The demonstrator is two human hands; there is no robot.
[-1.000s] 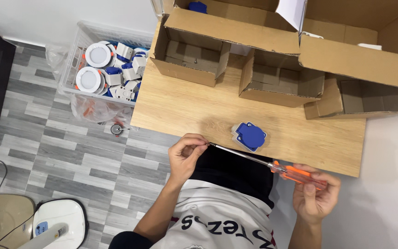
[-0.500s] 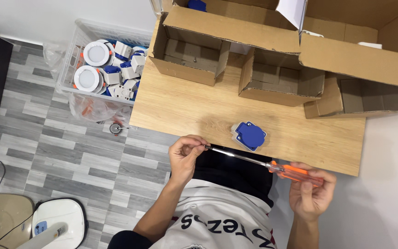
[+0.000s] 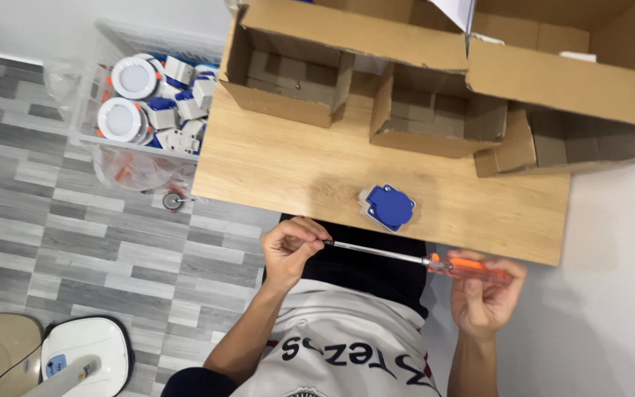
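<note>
My right hand (image 3: pixel 485 300) grips the orange handle of a long screwdriver (image 3: pixel 435 262), held level just in front of the near edge of the wooden table (image 3: pixel 281 169). The fingers of my left hand (image 3: pixel 288 248) pinch the metal tip of the shaft; I cannot tell whether a small part sits between them. A blue and white plug-like part (image 3: pixel 389 208) lies on the table near its front edge, just beyond the screwdriver shaft and apart from both hands.
Open cardboard boxes (image 3: pixel 347 44) fill the far side of the table. On the grey tiled floor to the left stands a clear plastic bin (image 3: pixel 90 140) holding white round fittings and blue parts. A small round part (image 3: pixel 174 200) and a white device (image 3: pixel 82 356) also lie on the floor.
Both hands and the screwdriver have stayed almost in place, with only a slight shift of the left fingers at the tip.
</note>
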